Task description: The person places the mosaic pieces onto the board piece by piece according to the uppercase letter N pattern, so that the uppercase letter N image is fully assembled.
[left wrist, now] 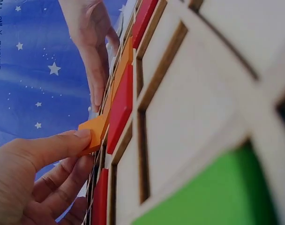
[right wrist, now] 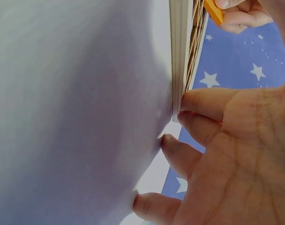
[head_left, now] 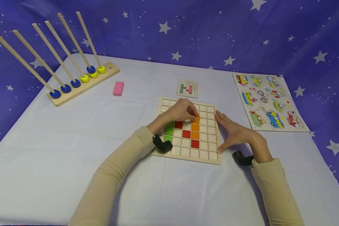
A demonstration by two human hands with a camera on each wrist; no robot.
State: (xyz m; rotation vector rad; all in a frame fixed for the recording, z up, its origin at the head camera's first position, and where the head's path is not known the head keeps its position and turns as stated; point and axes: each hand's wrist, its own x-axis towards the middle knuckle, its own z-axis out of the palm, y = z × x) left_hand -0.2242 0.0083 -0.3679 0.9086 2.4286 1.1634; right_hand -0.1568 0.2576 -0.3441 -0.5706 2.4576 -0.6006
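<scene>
A wooden grid board point(head_left: 197, 160) lies on the white cloth, with green tiles point(head_left: 169, 131), red tiles point(head_left: 195, 144) and orange tiles point(head_left: 195, 135) set in its squares. Over the board, my left hand point(head_left: 182, 110) pinches an orange tile point(left wrist: 93, 131) between thumb and fingers, at the top of the orange column. In the left wrist view that tile is tilted against the grid. My right hand point(head_left: 237, 133) is spread along the board's right edge, thumb and fingertips touching the rim or close beside it. The left forearm and wrist camera cover part of the board's left side.
Behind the board lies a small pattern card point(head_left: 187, 88). A pink block point(head_left: 118, 88) sits left of it. At the back left stands a wooden peg stand point(head_left: 87, 86) with blue and yellow beads; at the right lies a vehicle puzzle board point(head_left: 268, 100).
</scene>
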